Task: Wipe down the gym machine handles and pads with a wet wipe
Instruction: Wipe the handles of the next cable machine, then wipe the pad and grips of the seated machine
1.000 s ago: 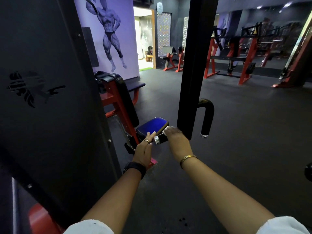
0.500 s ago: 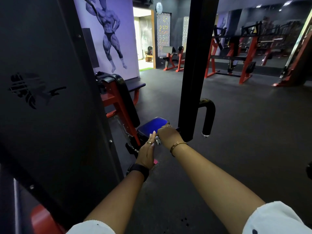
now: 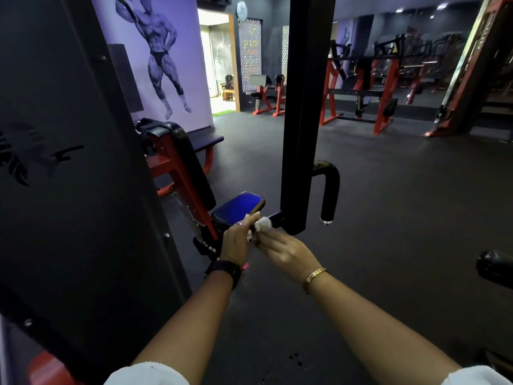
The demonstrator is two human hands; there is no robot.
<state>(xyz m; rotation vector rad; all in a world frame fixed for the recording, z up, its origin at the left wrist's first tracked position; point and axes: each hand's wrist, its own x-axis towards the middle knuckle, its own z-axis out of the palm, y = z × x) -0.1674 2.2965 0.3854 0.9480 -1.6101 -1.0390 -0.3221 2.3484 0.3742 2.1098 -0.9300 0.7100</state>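
A short black handle (image 3: 274, 217) sticks out leftward from the foot of the black upright (image 3: 304, 112). A crumpled white wet wipe (image 3: 263, 224) lies on this handle. My right hand (image 3: 287, 250), blurred, holds the wipe at its fingertips just below the handle. My left hand (image 3: 238, 240) is at the handle's free end, index finger stretched along it, the other fingers curled round the end. Behind them sits a blue seat pad (image 3: 238, 207). A curved black grip (image 3: 329, 190) hangs on the upright's right side.
A tall black machine panel (image 3: 69, 162) fills the left. A red frame with a black back pad (image 3: 191, 162) stands behind the seat. A black padded part (image 3: 495, 269) juts in at the right edge. Red machines (image 3: 361, 90) stand far across the dark rubber floor.
My right hand was wrapped over the handle; it has pulled back toward me, and the white wipe now shows. My left hand stays at the handle's end.
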